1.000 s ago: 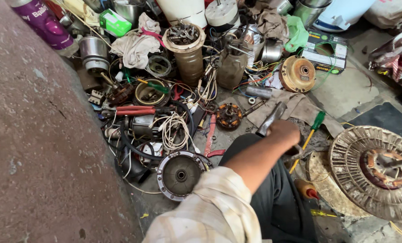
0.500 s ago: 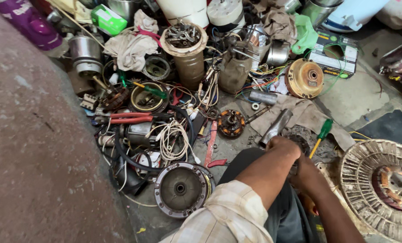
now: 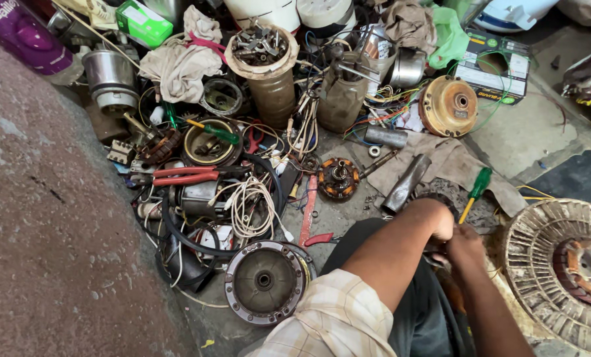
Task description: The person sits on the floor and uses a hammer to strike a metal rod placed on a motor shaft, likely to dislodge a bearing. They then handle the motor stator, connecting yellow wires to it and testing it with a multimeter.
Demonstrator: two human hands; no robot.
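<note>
Floor workshop, seen from above — entry for the lower right of the frame.

Left hand [image 3: 435,221]: curled into a fist, knuckles up, closed around something hidden beneath it; what it grips cannot be told.

Right hand [image 3: 466,250]: pressed close against the left, fingers folded downward over the same hidden spot; whether it clasps a tool or a part cannot be told.

Dark round part [image 3: 475,210]: lies on the floor just above both hands, partly covered by them and resting on a grey cloth [image 3: 451,162].

Green-handled screwdriver [image 3: 476,192]: lies across that part, just beside the right hand, untouched.

Metal tube [image 3: 406,183]: on the cloth, upper left of the hands.

Round motor cover [image 3: 265,280]: lower centre, beside the knee.

Red-handled pliers [image 3: 183,176]: left of centre, among white wires [image 3: 249,208].

Large finned rotor [image 3: 563,268]: far right edge.

Judgement: both hands appear to be working one small piece together, mid-grip — loosening or seating it. The next move likely calls for a steady hold by one hand while the other frees itself for the screwdriver nearby.
</note>
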